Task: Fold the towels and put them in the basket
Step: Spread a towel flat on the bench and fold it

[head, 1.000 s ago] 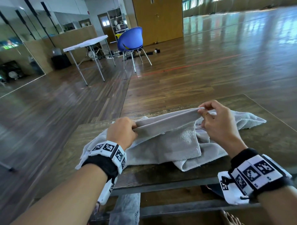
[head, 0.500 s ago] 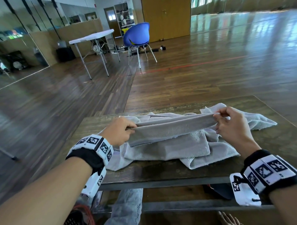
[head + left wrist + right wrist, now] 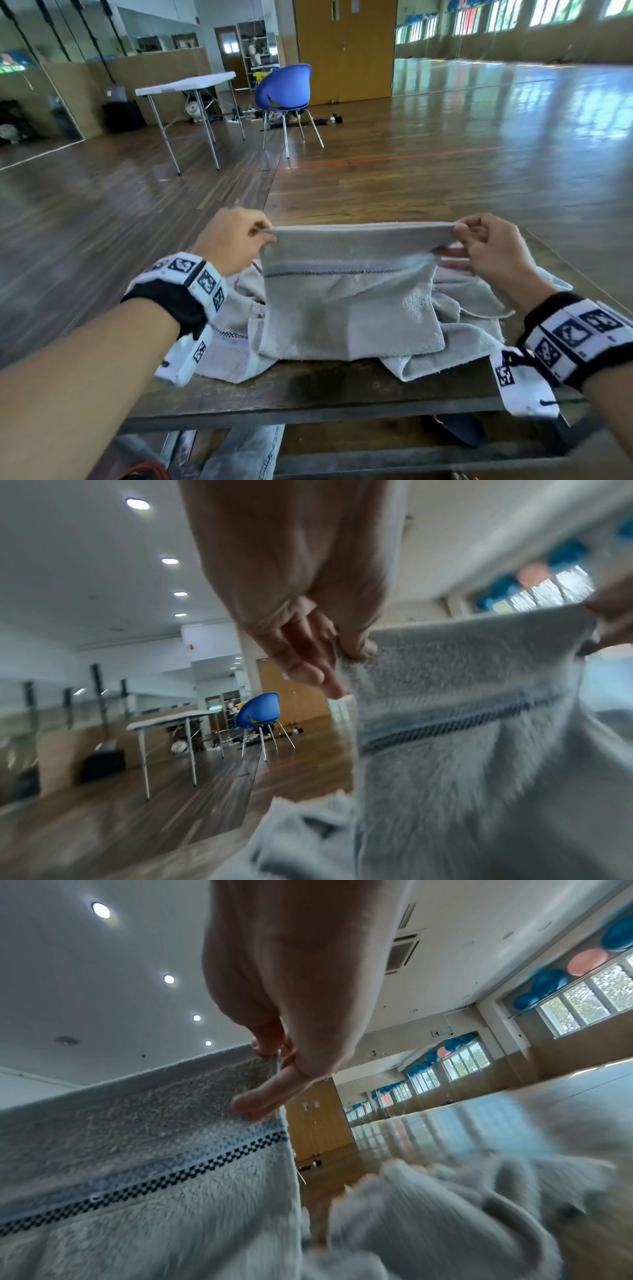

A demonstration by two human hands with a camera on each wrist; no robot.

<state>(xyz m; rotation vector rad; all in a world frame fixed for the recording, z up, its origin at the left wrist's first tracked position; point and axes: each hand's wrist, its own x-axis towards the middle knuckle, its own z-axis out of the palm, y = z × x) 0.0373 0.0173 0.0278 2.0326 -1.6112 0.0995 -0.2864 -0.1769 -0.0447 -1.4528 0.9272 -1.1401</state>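
A grey towel (image 3: pixel 349 291) with a dark checked stripe hangs stretched between my two hands above the wooden table (image 3: pixel 325 387). My left hand (image 3: pixel 236 236) pinches its top left corner, my right hand (image 3: pixel 486 243) pinches its top right corner. The left wrist view shows the left hand (image 3: pixel 342 647) with thumb and finger closed on the towel (image 3: pixel 462 696) edge. In the right wrist view the right hand (image 3: pixel 274 1053) pinches the towel (image 3: pixel 147 1123) corner. More grey towels (image 3: pixel 469 301) lie crumpled on the table beneath. No basket is in view.
Beyond the table stretches a wooden hall floor with a blue chair (image 3: pixel 284 92) and a white folding table (image 3: pixel 186 85) far off. The table's front edge (image 3: pixel 308 414) is close to my body. A dark item (image 3: pixel 455 428) lies under the table at the right.
Both hands have lifted the towel's top edge up off the pile and pulled it taut, so it now hangs as a flat sheet. The head view has tilted up.
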